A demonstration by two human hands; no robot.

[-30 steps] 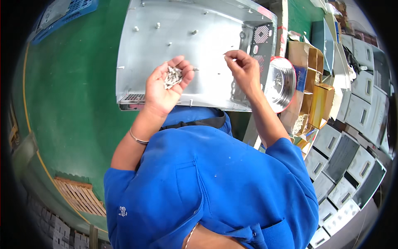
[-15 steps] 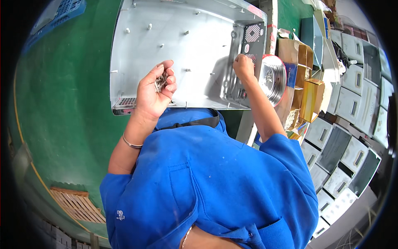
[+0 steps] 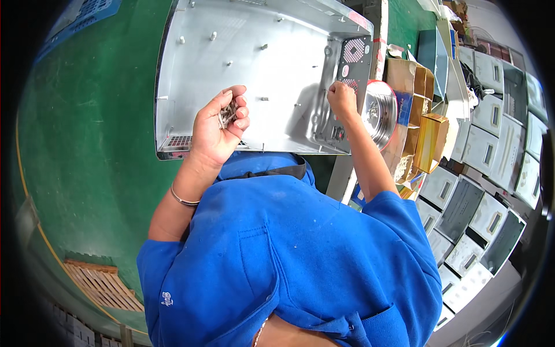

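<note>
Your right hand (image 3: 342, 100) moved toward the case's (image 3: 248, 76) vented end panel (image 3: 362, 65), fingers curled; couldn't tell if gripping anything. Your left hand (image 3: 215, 128), above the case, cupped loose posts (image 3: 228, 114). Several standing posts (image 3: 264, 47) already dotted the case; a handful remained loose.

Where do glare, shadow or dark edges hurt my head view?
Head view: bright glare washes out part of the metal case's floor; a grey shadow falls on it just left of the right hand; black vignetting swallows the left and right edges, beyond the stacked grey cases.
</note>
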